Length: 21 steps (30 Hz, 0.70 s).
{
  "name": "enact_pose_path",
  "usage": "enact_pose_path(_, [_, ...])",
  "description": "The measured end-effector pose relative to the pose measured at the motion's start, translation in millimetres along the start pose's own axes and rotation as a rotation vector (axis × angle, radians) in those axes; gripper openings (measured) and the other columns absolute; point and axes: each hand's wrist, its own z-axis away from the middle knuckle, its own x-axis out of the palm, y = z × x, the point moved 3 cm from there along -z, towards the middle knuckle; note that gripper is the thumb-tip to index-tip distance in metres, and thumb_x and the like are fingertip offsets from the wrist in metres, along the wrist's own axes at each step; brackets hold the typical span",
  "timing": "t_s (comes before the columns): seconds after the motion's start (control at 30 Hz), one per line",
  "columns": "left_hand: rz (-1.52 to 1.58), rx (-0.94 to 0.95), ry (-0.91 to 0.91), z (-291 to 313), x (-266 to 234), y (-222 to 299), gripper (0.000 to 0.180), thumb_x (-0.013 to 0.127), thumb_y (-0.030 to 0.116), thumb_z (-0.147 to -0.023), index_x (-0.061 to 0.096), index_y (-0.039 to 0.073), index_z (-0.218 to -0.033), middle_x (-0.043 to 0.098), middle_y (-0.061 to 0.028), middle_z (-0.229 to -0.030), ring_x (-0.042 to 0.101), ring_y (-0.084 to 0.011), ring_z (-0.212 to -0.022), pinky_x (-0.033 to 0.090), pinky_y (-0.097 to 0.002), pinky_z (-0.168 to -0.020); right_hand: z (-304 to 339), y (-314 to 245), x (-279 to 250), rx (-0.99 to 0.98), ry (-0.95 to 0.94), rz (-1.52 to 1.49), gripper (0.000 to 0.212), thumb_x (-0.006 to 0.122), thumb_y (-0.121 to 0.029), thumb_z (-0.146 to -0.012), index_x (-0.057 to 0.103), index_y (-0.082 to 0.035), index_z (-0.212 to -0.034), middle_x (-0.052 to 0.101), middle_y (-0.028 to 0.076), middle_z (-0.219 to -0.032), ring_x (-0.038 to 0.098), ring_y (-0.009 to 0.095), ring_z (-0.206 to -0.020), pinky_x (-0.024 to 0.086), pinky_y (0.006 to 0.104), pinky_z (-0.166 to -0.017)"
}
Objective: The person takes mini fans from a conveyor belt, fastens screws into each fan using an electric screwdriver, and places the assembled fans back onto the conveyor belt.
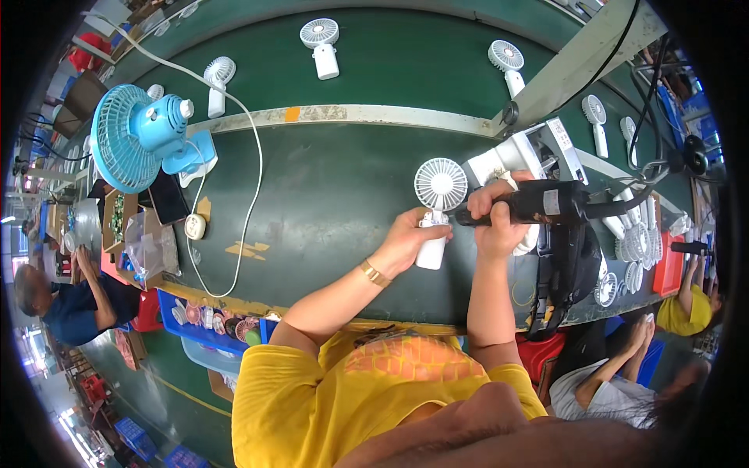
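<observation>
My left hand [406,240] is closed round the handle of a white handheld fan [441,185], whose round grille points away from me over the green bench. In my right hand [499,222] is a black electric screwdriver [550,203], lying nearly level with a thick cable at its right end. Its left end meets the upper part of the fan's handle; whether the tip touches a screw is hidden. Some white cloth or glove material [524,238] shows by my right hand. Just behind the screwdriver stands a white and metal device [511,156].
A blue desk fan [129,139] stands left, its white cord [257,179] looping over the bench. Several white handheld fans [320,35] lie beyond the pale rail [374,115]. A black bag [577,269] and stacked fans [636,243] are at right. Co-workers [86,304] sit on both sides.
</observation>
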Motion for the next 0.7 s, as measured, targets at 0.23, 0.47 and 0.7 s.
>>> enact_pose_path(0.23, [0.008, 0.012, 0.019, -1.5, -2.1, -2.6, 0.022, 0.063, -0.002, -0.078, 0.053, -0.002, -0.097, 0.062, -0.0096, -0.086, 0.064, -0.0168, -0.075, 0.053, -0.0278, -0.068, 1.9, 8.4, -0.3, 0.023, -0.007, -0.022, 0.057, 0.069, -0.022, -0.078, 0.032, -0.006, -0.118, 0.043, 0.004, -0.062, 0.042, 0.013, -0.051, 0.038, 0.0283, -0.050])
enact_pose_path(0.47, [0.027, 0.049, 0.032, 0.2, -2.6, -3.1, 0.024, 0.065, 0.000, -0.077, 0.053, -0.004, -0.097, 0.062, -0.0105, -0.084, 0.063, -0.0159, -0.071, 0.051, -0.0266, -0.062, 17.0, 19.3, 8.6, 0.151, -0.015, 0.252, 0.042, 0.061, 0.012, -0.065, 0.045, 0.000, -0.102, 0.051, 0.002, -0.069, 0.052, 0.009, -0.063, 0.043, 0.0216, -0.061])
enact_pose_path(0.7, [-0.001, 0.110, 0.076, -0.7, -6.4, -6.4, 0.026, 0.062, 0.000, -0.079, 0.053, -0.007, -0.102, 0.060, -0.0096, -0.088, 0.060, -0.0142, -0.074, 0.049, -0.0261, -0.063, 18.3, 27.3, 13.7, 0.065, -0.191, 0.388, 0.037, 0.075, 0.006, -0.061, 0.050, -0.001, -0.087, 0.056, 0.005, -0.074, 0.055, 0.012, -0.066, 0.046, 0.0249, -0.060])
